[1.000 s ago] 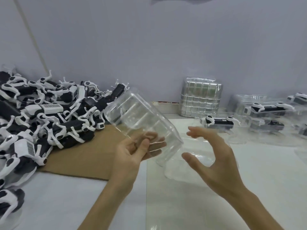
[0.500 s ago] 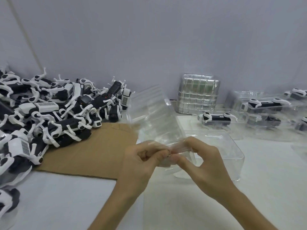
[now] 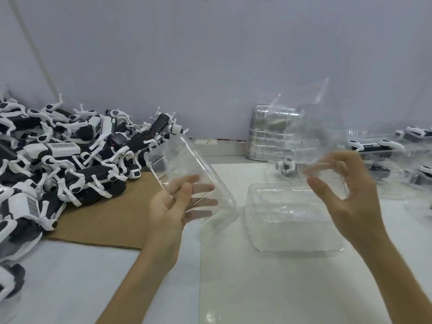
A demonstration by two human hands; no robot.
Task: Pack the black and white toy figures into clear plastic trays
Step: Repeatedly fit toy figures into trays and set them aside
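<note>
My left hand (image 3: 174,206) holds a clear plastic tray (image 3: 187,164) tilted up in the air, thumb on its near rim and fingers behind it. My right hand (image 3: 343,195) pinches a second clear tray (image 3: 311,127), blurred and raised higher on the right. A third clear tray (image 3: 292,220) lies on the white table between my hands. A large heap of black and white toy figures (image 3: 58,155) covers the left side, partly on brown cardboard (image 3: 112,218).
A stack of clear trays (image 3: 268,134) stands against the grey wall at the back. Trays holding packed figures (image 3: 383,148) sit at the far right. One more packed figure (image 3: 286,168) shows behind the raised tray.
My hands, together on the nested trays half a second ago, have pulled apart. The right hand lifted one tray up to the right; the left keeps the other.
</note>
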